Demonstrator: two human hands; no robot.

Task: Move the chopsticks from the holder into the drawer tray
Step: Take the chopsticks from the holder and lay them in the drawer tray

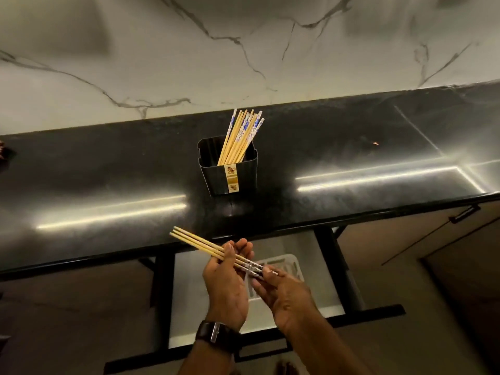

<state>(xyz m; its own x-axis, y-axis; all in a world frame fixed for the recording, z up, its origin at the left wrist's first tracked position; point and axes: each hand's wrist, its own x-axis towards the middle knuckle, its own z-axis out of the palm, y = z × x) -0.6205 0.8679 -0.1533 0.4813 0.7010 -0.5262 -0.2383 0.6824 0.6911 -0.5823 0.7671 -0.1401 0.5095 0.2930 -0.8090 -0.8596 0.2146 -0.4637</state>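
Several chopsticks [205,246] lie gripped between my left hand [226,282] and right hand [284,293], above the drawer tray [290,263] — loose fingers could spill them; more stand in the holder [230,169] beyond.

This is looking like a home kitchen. A glossy black countertop [108,169] is running across the middle of the frame, backed by a white marble-veined wall [189,55] filling the top. A black holder [230,171] packed with chopsticks [240,136] is standing at the counter's centre. Below the counter edge, an open drawer [189,293] is showing a white tray [286,263] in the lower middle, and a cabinet front with a dark bar handle [464,213] is sitting at the right.
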